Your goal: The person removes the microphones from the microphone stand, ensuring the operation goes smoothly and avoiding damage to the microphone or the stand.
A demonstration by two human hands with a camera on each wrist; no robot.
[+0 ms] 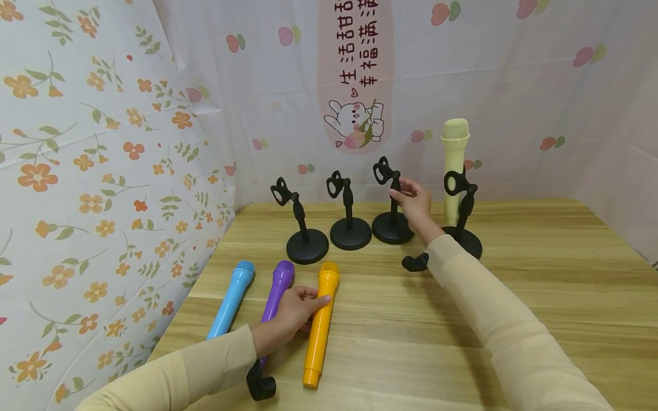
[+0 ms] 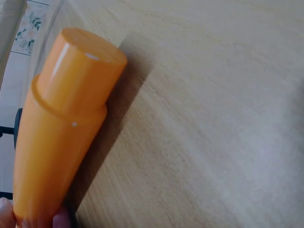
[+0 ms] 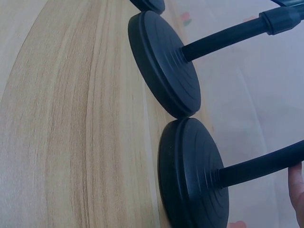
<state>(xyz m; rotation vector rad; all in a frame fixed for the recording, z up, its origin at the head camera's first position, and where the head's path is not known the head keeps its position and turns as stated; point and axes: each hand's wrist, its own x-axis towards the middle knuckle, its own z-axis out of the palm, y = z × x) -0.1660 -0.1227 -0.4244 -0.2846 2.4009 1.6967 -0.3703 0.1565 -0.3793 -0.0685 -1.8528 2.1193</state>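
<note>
My left hand (image 1: 294, 313) grips the orange microphone (image 1: 320, 337) by its handle, thumb across the top. In the left wrist view the plain end of the orange microphone (image 2: 78, 80) points up from the fingers, close over the wood. The purple microphone (image 1: 280, 282) passes partly behind that hand, and a blue microphone (image 1: 231, 299) lies to its left. My right hand (image 1: 415, 202) pinches the upright pole of a black microphone stand (image 1: 393, 228), below its ring clip. The right wrist view shows this stand's round base (image 3: 194, 180) touching a neighbouring one (image 3: 164, 66).
Two more stands (image 1: 307, 245) (image 1: 350, 233) stand left of the held one. At the right, a pale yellow microphone (image 1: 454, 148) rises upright behind another stand (image 1: 466, 240). A patterned cloth (image 1: 247, 103) hangs along the back and left of the wooden table (image 1: 390, 342).
</note>
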